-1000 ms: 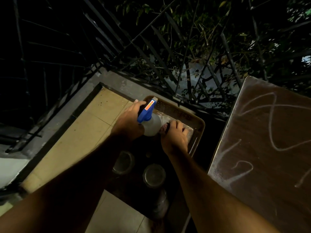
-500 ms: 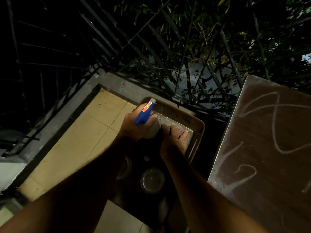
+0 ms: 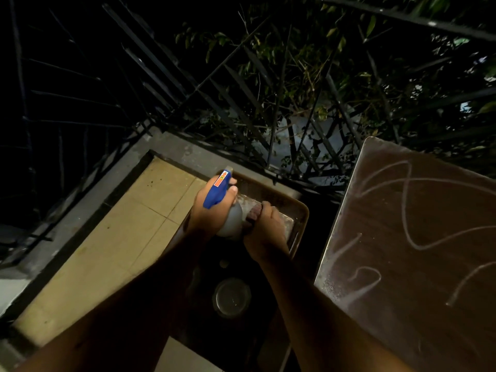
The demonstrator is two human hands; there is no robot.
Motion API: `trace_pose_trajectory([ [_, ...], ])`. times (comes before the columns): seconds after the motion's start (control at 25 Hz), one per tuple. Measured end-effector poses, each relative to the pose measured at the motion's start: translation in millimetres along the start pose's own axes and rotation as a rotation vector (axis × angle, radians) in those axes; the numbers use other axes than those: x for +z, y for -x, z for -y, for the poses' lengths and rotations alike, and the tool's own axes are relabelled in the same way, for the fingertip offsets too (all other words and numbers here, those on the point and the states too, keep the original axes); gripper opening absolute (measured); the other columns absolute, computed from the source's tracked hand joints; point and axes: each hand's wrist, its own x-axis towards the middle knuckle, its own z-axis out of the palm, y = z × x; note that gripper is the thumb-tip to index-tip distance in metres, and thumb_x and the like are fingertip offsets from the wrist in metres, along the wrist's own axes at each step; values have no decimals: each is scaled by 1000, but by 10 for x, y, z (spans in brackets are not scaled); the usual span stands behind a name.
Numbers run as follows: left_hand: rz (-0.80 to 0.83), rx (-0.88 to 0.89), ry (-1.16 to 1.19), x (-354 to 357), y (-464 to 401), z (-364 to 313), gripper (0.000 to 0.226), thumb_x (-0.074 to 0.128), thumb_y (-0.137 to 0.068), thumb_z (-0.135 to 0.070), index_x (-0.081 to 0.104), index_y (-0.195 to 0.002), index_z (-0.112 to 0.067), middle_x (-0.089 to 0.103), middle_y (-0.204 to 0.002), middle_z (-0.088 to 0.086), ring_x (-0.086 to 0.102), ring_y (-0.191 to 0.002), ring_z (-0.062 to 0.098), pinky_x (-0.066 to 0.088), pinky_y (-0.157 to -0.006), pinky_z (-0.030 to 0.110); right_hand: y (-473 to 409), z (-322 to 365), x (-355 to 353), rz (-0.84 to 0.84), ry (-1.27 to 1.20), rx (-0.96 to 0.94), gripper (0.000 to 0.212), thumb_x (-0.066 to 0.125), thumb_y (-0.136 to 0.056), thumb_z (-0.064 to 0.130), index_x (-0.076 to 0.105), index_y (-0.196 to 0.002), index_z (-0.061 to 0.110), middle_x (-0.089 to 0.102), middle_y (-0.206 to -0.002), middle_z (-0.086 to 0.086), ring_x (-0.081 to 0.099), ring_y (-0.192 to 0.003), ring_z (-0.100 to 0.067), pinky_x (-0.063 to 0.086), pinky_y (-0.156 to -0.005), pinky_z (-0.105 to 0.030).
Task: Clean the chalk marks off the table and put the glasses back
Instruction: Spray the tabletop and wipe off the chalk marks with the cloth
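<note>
My left hand (image 3: 212,210) grips a spray bottle (image 3: 232,224) with a blue trigger head, held over a brown tray (image 3: 300,210) on the floor. My right hand (image 3: 267,226) is curled round a reddish cloth (image 3: 255,212) right beside the bottle. A glass (image 3: 232,298) stands upright in the dark near end of the tray, below my arms. The dark brown table (image 3: 429,264) fills the right side, covered with white chalk marks (image 3: 410,210).
Beige floor tiles (image 3: 120,237) lie left of the tray, bordered by a grey concrete kerb (image 3: 182,151). A black metal railing (image 3: 228,108) with foliage behind it runs along the far edge. The scene is dim.
My left hand has tilted the spray bottle so the blue head points up and away. My right hand has closed on the cloth. The view has shifted slightly.
</note>
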Motion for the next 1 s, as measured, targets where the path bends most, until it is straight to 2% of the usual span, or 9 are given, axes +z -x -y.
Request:
trace_pose_trajectory([
  [0.12,-30,44,40,-61,65,-216,10,65,-95,-4,66,-101,-12,65,-86,-3,62,-69,-7,48,-71,10,117,164,-262,-10,-132,4,65,63,-86,26,40,-147,22,39,-150,-9,40,-136,-31,35,-111,-40],
  [0.2,-19,69,85,-107,155,-427,11,66,-95,-4,67,-96,-15,66,-86,-3,62,-72,-6,49,-72,9,241,277,-496,-58,-204,-32,56,63,-88,24,48,-142,21,52,-142,-6,45,-135,-26,36,-112,-33],
  [0.4,31,157,79,-280,391,-978,13,65,-90,-8,66,-90,-21,70,-87,6,70,-88,34,56,-86,43,720,560,-1167,-108,-318,-52,56,71,-85,21,54,-138,30,62,-130,7,54,-126,-17,35,-97,-14],
  [0.52,21,140,85,-322,643,-1396,27,66,-88,-6,67,-85,-32,70,-88,1,71,-90,34,56,-91,49,1026,699,-1561,-164,-327,-96,58,71,-86,11,54,-140,23,60,-128,6,53,-122,-13,26,-82,4],
  [0.64,22,170,98,-306,880,-1731,34,64,-79,-20,68,-83,-53,71,-98,3,70,-92,26,56,-92,48,1274,775,-1881,-201,-341,-149,56,69,-85,5,56,-137,19,59,-130,5,50,-108,0,23,-78,11],
  [0.72,21,209,89,-270,1018,-1932,31,63,-77,-23,66,-80,-54,68,-103,7,69,-92,24,56,-92,48,1413,794,-2068,-234,-346,-178,55,69,-83,6,58,-135,21,55,-128,10,49,-119,-2,28,-95,1],
  [0.8,31,225,85,-215,1150,-2101,27,65,-78,-23,66,-79,-50,64,-106,7,69,-93,23,56,-92,50,1528,785,-2235,-274,-352,-213,55,71,-81,9,60,-133,24,54,-135,12,42,-137,-9,29,-115,-20],
  [0.88,50,244,103,-161,1261,-2223,28,67,-77,-19,67,-80,-47,63,-106,7,70,-93,26,56,-92,53,1656,746,-2422,-309,-357,-232,56,71,-79,15,59,-133,29,50,-145,6,38,-142,-12,31,-118,-33],
  [1.0,118,242,201,-73,1438,-2389,31,62,-71,-15,69,-88,-40,70,-90,0,75,-81,20,58,-88,59,1822,610,-2690,-377,-377,-230,56,70,-79,15,58,-131,34,51,-142,4,40,-136,-11,33,-116,-33],
])
